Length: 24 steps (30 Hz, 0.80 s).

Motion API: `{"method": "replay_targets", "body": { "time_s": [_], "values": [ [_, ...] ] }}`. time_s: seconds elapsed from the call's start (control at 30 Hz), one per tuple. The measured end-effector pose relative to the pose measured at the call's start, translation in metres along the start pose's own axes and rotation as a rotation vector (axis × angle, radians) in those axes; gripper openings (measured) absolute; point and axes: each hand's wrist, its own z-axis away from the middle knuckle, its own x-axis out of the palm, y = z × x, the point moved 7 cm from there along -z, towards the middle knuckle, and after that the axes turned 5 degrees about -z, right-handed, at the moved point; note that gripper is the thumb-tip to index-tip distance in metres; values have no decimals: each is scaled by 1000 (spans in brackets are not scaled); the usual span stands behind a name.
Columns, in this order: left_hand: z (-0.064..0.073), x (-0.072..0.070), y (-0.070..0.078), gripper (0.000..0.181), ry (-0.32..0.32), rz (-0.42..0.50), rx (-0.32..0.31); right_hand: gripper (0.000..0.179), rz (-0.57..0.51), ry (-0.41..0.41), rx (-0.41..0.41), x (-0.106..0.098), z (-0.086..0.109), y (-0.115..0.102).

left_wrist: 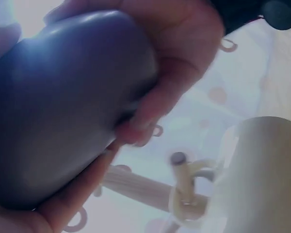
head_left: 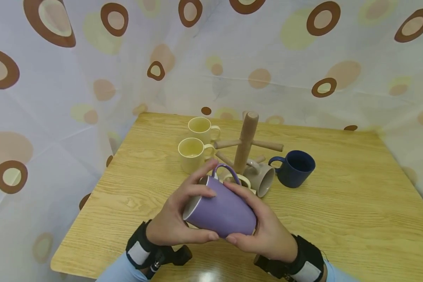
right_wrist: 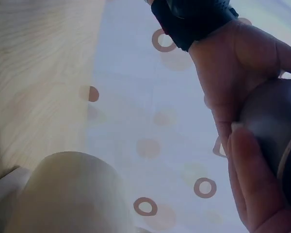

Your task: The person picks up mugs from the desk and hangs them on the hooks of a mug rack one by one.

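Both hands hold a purple mug (head_left: 223, 209) above the table, tipped on its side with its rim facing left and its handle upward. My left hand (head_left: 178, 213) grips the rim end, thumb below and fingers above. Around the base end curls my right hand (head_left: 268, 223). In the left wrist view the same mug (left_wrist: 63, 107) looks dark, with fingers wrapped on it. Just behind it stands a wooden mug tree (head_left: 246, 145). A grey-beige mug (head_left: 259, 178) hangs by its handle low on the tree. Beside that, a cream mug (left_wrist: 262, 179) is mostly hidden by the purple one in the head view.
Two pale yellow mugs, a rear one (head_left: 203, 133) and a front one (head_left: 191, 156), stand upright left of the tree. A dark blue mug (head_left: 294, 170) is upright to its right. The wooden table (head_left: 345, 211) backs onto a patterned cloth (head_left: 285, 51).
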Motion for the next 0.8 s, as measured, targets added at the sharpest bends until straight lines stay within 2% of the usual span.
{"method": "replay_targets", "body": {
  "time_s": [0.13, 0.27, 0.43, 0.57, 0.63, 0.67, 0.8],
  "values": [
    [10, 1, -11, 65, 83, -28, -66, 80, 173, 56, -148, 0, -1, -3],
    [19, 3, -22, 75, 107, -75, -203, 77, 363, 80, -284, 1, -1, -7],
    [27, 3, -33, 81, 82, 0, -392, 73, 561, 45, -387, 8, -3, -12],
    [31, 2, -39, 76, 14, 52, -521, 69, 657, 1, -471, 15, -5, -15],
    [32, 0, -39, 70, -5, 87, -550, 68, 669, -12, -499, 18, -6, -16],
    [32, -2, -38, 67, -2, 100, -544, 67, 668, -17, -510, 19, -6, -16],
    [28, -14, -32, 57, 77, 132, -472, 62, 652, -19, -522, 21, -9, -19]
  ]
}}
